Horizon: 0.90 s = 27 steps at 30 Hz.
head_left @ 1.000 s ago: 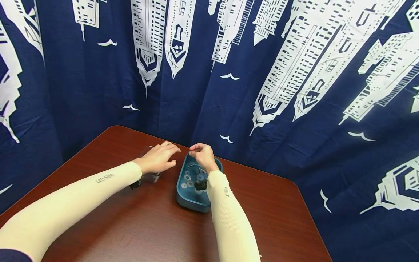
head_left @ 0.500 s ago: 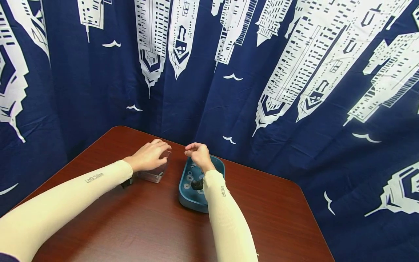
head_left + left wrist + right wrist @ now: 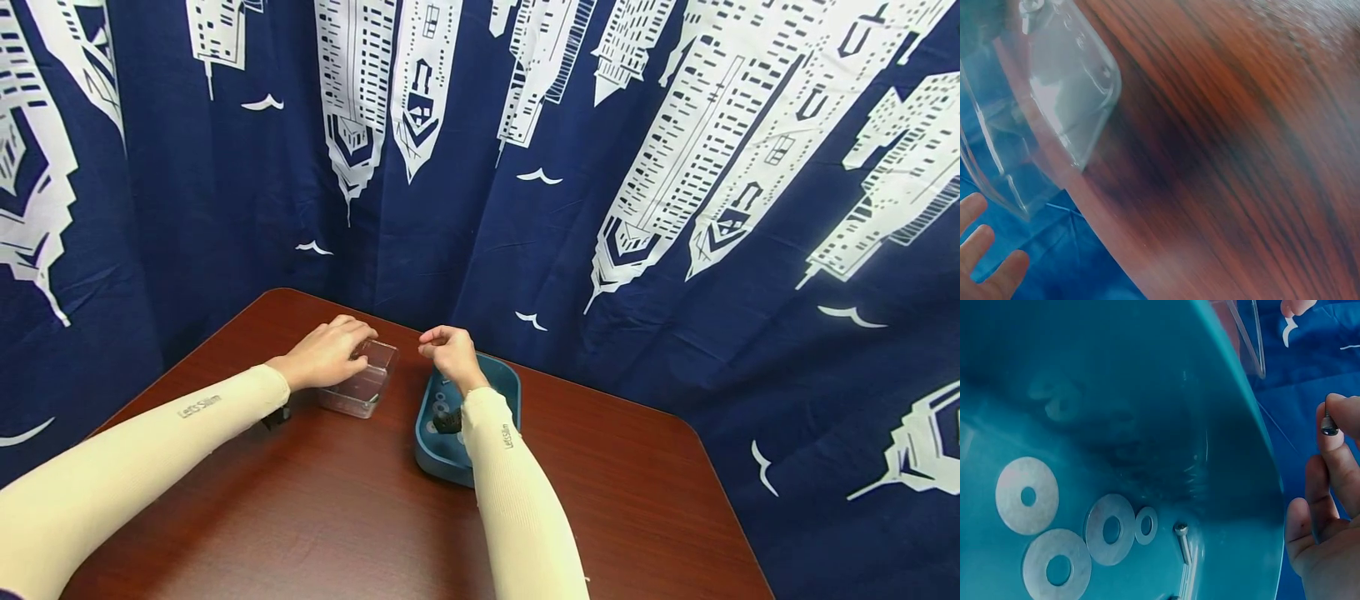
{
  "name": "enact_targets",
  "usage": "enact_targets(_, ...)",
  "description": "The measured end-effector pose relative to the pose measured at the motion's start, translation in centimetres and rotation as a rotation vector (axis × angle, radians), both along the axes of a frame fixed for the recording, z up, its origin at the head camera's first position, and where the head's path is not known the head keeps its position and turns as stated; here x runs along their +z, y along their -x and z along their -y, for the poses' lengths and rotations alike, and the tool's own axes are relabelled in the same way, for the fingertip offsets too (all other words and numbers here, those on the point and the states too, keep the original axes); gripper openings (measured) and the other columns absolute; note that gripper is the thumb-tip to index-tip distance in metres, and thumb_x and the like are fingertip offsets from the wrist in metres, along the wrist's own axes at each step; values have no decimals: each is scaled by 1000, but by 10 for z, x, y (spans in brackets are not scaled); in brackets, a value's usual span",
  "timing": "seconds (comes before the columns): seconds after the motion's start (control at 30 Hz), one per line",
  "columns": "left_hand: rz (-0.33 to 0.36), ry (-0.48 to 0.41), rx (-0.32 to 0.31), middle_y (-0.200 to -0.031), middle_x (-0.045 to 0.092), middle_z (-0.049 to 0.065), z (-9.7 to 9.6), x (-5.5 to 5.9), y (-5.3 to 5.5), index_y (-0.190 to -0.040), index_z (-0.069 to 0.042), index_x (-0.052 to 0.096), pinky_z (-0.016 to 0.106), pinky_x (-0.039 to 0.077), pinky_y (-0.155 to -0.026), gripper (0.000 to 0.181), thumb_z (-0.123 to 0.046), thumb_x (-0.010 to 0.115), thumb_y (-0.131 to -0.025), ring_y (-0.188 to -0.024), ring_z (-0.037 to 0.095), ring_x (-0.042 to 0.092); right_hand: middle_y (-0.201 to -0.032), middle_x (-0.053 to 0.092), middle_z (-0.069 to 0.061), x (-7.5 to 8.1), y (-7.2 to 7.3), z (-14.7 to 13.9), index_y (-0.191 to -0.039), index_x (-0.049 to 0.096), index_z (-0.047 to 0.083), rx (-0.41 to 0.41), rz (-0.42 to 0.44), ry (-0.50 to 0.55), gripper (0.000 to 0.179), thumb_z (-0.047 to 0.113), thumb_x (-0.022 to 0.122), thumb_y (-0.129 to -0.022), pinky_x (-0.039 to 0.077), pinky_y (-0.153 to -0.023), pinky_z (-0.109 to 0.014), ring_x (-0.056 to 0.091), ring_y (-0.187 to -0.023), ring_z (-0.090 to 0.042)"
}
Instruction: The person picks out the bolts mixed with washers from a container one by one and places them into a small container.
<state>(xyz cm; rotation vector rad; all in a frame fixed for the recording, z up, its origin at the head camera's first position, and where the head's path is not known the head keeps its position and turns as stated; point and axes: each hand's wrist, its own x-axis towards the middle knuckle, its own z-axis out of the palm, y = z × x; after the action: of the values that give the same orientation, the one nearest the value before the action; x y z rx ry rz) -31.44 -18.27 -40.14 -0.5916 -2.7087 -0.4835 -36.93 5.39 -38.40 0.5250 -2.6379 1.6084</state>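
My right hand (image 3: 456,354) is above the far end of a blue tray (image 3: 444,473). In the right wrist view its thumb and fingertip pinch a small screw (image 3: 1329,427), head outward. Inside the tray lie several flat washers (image 3: 1027,495) and a silver screw (image 3: 1183,542). My left hand (image 3: 322,354) hovers over a clear plastic box (image 3: 358,404), fingers relaxed; whether it touches the rim cannot be told. In the left wrist view its spread fingers (image 3: 1007,272) hold nothing, and a small metal part (image 3: 1032,7) shows in the box, cut off by the frame edge.
The brown wooden table (image 3: 330,508) has rounded far corners. A dark blue curtain (image 3: 427,267) with white building prints hangs right behind its far edge. The box stands left of the tray, with a strip of table between them.
My left hand has moved left over the clear box, uncovering more of it. My right hand has shifted slightly left above the tray, still pinching the screw. The head view has turned slightly.
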Motion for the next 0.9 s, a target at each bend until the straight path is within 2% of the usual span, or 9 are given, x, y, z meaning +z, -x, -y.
enact_targets(0.2, -8, 3, 3, -129, 64, 11, 6, -4, 0, -128, -7, 63, 56, 44, -100, 41, -20, 65, -90, -126, 33, 51, -89, 75, -11, -3, 1, 5, -99, 72, -5, 6, -4, -4, 14, -1, 72, -85, 45, -63, -22, 58, -72, -12)
enact_targets(0.6, 29, -10, 24, -133, 63, 12, 27, -11, -5, -132, -6, 61, 58, 42, -103, 45, -20, 64, -90, -129, 33, 49, -89, 74, -9, 1, 0, 8, -100, 72, -5, 2, -5, -11, 15, 0, 72, -86, 43, -60, -24, 56, -71, -16)
enact_targets(0.9, 16, -14, 3, -132, 63, 12, 30, -19, -6, -130, -6, 62, 58, 43, -101, 41, -17, 64, -90, -126, 32, 50, -82, 73, -5, 2, 0, 15, -95, 74, -1, -2, -22, -23, 12, 2, 73, -84, 41, -58, -24, 55, -69, -13)
